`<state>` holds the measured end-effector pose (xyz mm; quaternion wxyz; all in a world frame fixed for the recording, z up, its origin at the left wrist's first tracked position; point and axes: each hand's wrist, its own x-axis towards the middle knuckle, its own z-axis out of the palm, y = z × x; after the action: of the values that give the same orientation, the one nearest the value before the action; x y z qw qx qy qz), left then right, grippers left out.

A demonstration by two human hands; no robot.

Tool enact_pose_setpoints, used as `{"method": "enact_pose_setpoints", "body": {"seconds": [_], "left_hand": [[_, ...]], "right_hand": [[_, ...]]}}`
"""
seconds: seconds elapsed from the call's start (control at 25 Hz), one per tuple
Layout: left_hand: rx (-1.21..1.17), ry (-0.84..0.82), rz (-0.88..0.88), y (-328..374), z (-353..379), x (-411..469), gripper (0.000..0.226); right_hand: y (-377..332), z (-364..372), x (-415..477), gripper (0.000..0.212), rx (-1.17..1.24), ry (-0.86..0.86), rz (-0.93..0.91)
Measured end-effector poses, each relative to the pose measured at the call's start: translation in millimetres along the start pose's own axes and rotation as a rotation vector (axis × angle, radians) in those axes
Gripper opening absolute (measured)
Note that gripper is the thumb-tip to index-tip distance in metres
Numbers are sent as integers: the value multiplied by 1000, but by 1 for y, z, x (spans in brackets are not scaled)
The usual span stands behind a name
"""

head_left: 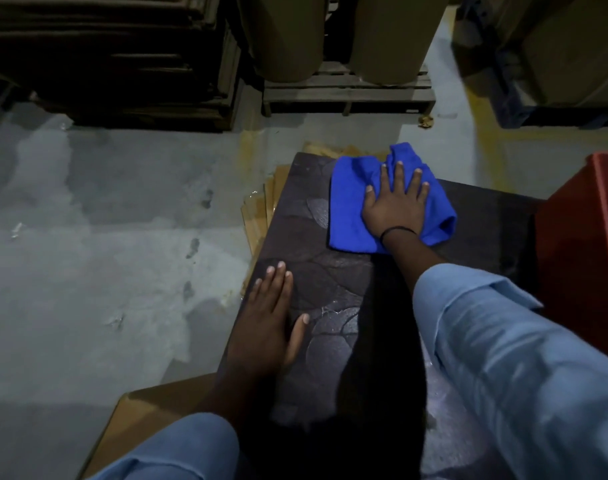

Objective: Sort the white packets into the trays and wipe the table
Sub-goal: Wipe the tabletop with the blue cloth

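Nearest me I see two light-blue sleeves (524, 368) and, low at the left, a flat sheet of brown cardboard (150, 420) beside the tabletop (333, 341). The tabletop is dark, with a scale-like embossed pattern, and its long axis runs away from me. My left hand (271, 323) lies flat on its left edge, fingers straight, gripping nothing. Farther on, my right hand (394, 202) presses down with spread fingers on a blue cloth (351, 199), soft, rumpled and loosely folded, near the tabletop's far end. A red plastic tray (579, 237) stands just beside the tabletop's right side. Beyond lie more cardboard sheets (261, 209), grey blotchy floor (105, 220), then wooden pallets (347, 91) carrying brown rolls (392, 36).
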<state>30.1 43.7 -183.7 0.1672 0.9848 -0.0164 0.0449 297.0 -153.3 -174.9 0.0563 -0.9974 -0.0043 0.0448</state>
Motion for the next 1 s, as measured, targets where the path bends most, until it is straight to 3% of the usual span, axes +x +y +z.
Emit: {"method": "enact_pose_setpoints", "body": {"seconds": [0.4,0.8,0.92,1.0], "left_hand": [[-58,39,14,-4,4,1,73],[-264,178,-66,6,-13,-5,74],[-361,237,-153,11,-23,-26,72],[-442,308,-242,16,-34,-41,68]], "right_hand": [[-59,12,6,65,0,6,-241],[-25,8,-146,56,48,-64,-529],[-12,-15,-185,49,353,-118,-461],[-7,-45,-195,35,702,-37,-198]]}}
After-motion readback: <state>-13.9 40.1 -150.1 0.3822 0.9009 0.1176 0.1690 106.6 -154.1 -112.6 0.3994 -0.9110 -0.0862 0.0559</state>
